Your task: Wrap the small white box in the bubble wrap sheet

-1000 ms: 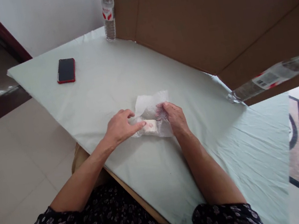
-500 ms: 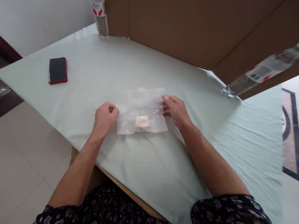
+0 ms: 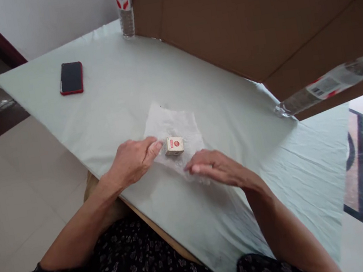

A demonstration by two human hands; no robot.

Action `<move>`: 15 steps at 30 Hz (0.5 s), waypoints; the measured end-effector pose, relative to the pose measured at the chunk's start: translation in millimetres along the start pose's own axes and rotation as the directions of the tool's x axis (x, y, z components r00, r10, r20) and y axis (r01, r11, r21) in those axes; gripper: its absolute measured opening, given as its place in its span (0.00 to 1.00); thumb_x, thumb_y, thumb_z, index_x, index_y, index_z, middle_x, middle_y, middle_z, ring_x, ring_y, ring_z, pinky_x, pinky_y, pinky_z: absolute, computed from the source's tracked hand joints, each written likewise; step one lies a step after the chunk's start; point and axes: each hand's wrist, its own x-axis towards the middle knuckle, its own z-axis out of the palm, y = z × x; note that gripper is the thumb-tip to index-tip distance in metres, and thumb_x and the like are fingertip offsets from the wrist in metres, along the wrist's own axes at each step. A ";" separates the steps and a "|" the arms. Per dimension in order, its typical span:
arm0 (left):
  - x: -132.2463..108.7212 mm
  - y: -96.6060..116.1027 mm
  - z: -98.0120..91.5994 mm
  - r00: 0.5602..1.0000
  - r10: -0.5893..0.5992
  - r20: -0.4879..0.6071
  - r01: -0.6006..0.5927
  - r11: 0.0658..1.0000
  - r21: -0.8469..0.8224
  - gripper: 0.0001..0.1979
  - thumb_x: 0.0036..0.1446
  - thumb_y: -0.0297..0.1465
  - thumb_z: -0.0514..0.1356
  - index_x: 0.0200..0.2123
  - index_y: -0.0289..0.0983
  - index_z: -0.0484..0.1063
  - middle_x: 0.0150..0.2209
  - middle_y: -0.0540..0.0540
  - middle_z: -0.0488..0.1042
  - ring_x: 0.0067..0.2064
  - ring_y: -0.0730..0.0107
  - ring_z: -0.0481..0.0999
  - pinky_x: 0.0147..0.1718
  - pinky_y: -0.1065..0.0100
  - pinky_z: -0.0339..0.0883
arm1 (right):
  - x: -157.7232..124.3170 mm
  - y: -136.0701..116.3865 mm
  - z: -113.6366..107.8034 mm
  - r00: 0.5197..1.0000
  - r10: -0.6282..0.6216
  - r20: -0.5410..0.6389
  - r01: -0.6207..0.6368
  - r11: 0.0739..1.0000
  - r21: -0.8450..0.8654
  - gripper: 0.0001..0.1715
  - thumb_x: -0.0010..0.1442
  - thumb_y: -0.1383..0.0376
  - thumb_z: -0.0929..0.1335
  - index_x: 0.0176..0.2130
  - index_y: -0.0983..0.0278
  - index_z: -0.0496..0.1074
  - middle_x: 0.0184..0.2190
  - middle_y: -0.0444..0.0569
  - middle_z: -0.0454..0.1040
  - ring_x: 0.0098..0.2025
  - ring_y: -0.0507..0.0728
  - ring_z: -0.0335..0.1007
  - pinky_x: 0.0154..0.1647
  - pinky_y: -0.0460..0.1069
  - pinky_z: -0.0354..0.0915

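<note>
A small cream box (image 3: 174, 145) with red print rests on a sheet of clear bubble wrap (image 3: 179, 121), spread on the table. My left hand (image 3: 135, 158) is beside the box's left side, over the wrap's edge, its thumb and forefinger stretched toward the box and a little apart. At the wrap's lower right edge, my right hand (image 3: 215, 166) reaches in with fingers extended and slightly bent. Its fingertips touch or hover just over the wrap; which of the two I cannot tell. Neither hand shows a hold on the box.
A phone (image 3: 71, 78) in a red case lies at the far left of the cloth-covered table (image 3: 109, 101). A large cardboard panel (image 3: 217, 14) stands along the back, with one water bottle (image 3: 126, 13) upright at its left end and another bottle (image 3: 324, 86) by its right.
The wrap has turned from squared to slanted, and the box's printed face and side now show more clearly. My right hand has come down toward me; my left hand has moved closer to the box.
</note>
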 end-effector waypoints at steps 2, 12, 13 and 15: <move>-10.0 -2.1 -0.3 0.989 -0.044 0.139 0.029 0.994 0.105 0.23 0.72 0.42 0.45 0.45 0.39 0.78 0.32 0.43 0.80 0.36 0.55 0.80 0.35 0.61 0.66 | -11.2 -5.2 4.9 0.989 -0.034 0.141 0.039 0.999 -0.035 0.21 0.70 0.51 0.65 0.40 0.60 0.80 0.35 0.47 0.82 0.39 0.55 0.77 0.45 0.52 0.69; -5.7 6.1 32.8 0.989 0.150 -0.021 -0.143 0.973 0.181 0.34 0.57 0.43 0.66 0.62 0.34 0.66 0.62 0.32 0.68 0.62 0.44 0.68 0.59 0.50 0.63 | 40.1 24.1 23.4 0.939 -0.066 -0.338 -0.073 0.921 -0.382 0.32 0.60 0.57 0.72 0.61 0.63 0.69 0.59 0.60 0.74 0.60 0.69 0.70 0.60 0.65 0.67; -6.2 4.5 35.1 0.988 0.155 0.015 -0.155 0.971 0.184 0.35 0.57 0.43 0.66 0.62 0.33 0.66 0.64 0.31 0.67 0.65 0.43 0.65 0.62 0.48 0.61 | 42.1 27.1 23.2 0.934 -0.059 -0.352 -0.083 0.924 -0.373 0.29 0.60 0.58 0.71 0.59 0.63 0.70 0.57 0.59 0.76 0.58 0.69 0.72 0.59 0.65 0.68; -7.9 -0.5 38.3 0.987 0.146 0.069 -0.157 0.970 0.188 0.35 0.56 0.44 0.66 0.62 0.33 0.66 0.66 0.30 0.64 0.67 0.41 0.62 0.65 0.46 0.57 | 35.3 33.8 17.7 0.894 -0.036 -0.447 -0.129 0.934 -0.333 0.25 0.61 0.57 0.70 0.56 0.61 0.72 0.54 0.56 0.78 0.55 0.67 0.74 0.57 0.65 0.68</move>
